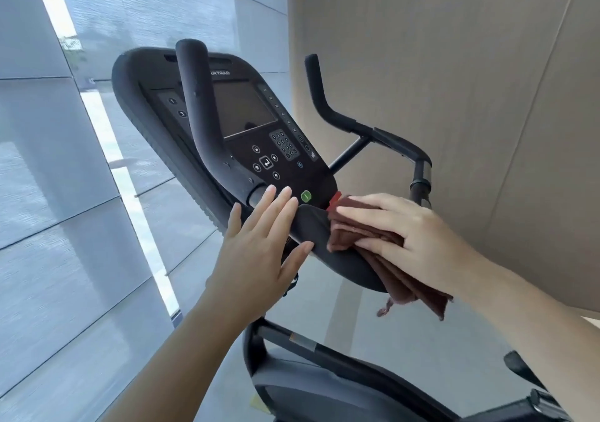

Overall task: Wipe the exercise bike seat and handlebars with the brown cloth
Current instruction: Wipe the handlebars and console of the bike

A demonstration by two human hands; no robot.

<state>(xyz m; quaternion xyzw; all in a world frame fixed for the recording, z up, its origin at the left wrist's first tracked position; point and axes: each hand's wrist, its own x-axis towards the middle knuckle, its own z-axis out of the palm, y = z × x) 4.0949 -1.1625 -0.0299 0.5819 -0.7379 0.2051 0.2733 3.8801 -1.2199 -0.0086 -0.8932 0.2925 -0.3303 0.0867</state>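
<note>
A black exercise bike (324, 366) fills the middle of the view, standing between a grey panelled glass wall (48, 194) and a beige panelled wall (454, 80). Its wide black console with a dark screen and keypad (246, 119) tilts toward the camera, and two black curved tubular handlebars (198, 109) rise on either side of it. Below the console a black padded bar (324, 243) runs across the front.

The brown cloth (367, 236), a dark reddish-brown fabric folded into several soft layers, lies draped over that padded bar just under the console's lower right corner, its loose end hanging off the bar's near side. The right hand (402, 230) lies flat on top of it, fingers (357, 210) stretched out and slightly apart, pressing the folds against the bar; cloth shows beyond the fingertips and below the palm.

The left hand (256, 252) rests open on the bar beside the cloth, fingers spread, holding nothing, its thumb just short of the cloth's edge.
</note>
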